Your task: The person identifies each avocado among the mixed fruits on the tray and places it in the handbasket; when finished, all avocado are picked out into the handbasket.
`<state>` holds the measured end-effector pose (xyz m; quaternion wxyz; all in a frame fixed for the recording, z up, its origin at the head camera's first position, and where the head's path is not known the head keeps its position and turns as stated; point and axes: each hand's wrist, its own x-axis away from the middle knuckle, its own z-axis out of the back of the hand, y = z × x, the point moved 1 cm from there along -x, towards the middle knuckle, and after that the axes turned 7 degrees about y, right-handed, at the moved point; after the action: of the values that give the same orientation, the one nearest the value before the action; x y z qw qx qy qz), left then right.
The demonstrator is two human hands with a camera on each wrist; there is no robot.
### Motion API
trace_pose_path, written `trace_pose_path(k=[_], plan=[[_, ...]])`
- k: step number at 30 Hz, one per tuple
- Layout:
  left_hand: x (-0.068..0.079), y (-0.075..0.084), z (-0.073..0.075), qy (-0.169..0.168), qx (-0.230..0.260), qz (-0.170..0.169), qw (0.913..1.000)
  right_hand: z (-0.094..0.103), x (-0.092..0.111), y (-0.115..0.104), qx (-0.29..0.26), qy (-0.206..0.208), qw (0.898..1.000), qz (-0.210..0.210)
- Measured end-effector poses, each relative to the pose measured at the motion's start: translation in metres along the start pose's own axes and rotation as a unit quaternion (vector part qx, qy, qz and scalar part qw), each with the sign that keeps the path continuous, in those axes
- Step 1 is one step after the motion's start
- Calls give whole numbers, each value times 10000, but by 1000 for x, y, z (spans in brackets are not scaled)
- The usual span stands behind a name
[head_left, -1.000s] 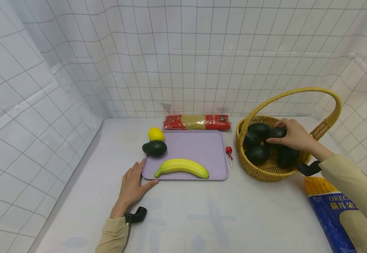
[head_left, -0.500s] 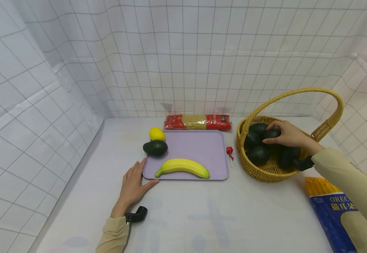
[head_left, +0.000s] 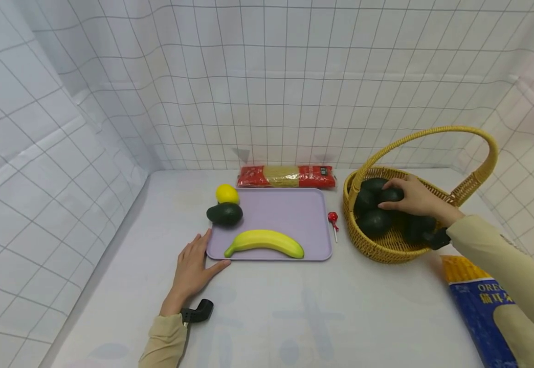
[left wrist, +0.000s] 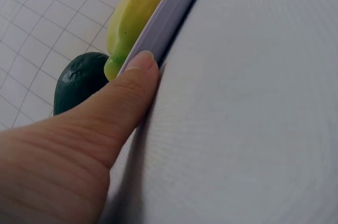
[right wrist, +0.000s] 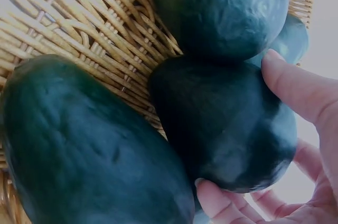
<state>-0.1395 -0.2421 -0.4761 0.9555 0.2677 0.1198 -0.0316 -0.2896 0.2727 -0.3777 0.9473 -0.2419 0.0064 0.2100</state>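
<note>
In the head view, my right hand (head_left: pixel 415 198) reaches into the wicker basket (head_left: pixel 379 254) and grips a dark green avocado (head_left: pixel 392 194) between thumb and fingers. The right wrist view shows this avocado (right wrist: pixel 227 123) pressed against another avocado (right wrist: pixel 222 12), with a larger-looking one (right wrist: pixel 90 145) beside it. My left hand (head_left: pixel 194 268) rests at the near left corner of the lilac tray (head_left: pixel 285 212). Its fingers lie straight along the left side, and the thumb touches the front edge. On the tray are a banana (head_left: pixel 264 241) and, at the left edge, an avocado (head_left: pixel 224 214).
A lemon (head_left: pixel 227 194) sits behind the tray's avocado. Behind the tray lies a red noodle packet (head_left: pixel 287 176). A red lollipop (head_left: pixel 333 219) lies between tray and basket. The basket's tall handle (head_left: pixel 432 131) arches overhead. A blue pasta bag (head_left: pixel 479 312) lies under the right forearm.
My right hand has shifted a little to the left inside the basket, carrying the gripped avocado toward the other avocados. The left hand has stayed put at the tray corner.
</note>
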Motion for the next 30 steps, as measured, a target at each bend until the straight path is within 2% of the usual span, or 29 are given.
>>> trace_pose_path(k=[10, 20, 30], plan=[[2, 1, 1, 13, 70, -33, 10000, 2, 4, -1, 123, -124, 9998, -34], [1, 0, 0, 46, 28, -41, 10000, 9, 10, 3, 73, 132, 9999, 42], [1, 0, 0, 20, 12, -3, 10000, 14, 17, -2, -15, -186, 9998, 111]])
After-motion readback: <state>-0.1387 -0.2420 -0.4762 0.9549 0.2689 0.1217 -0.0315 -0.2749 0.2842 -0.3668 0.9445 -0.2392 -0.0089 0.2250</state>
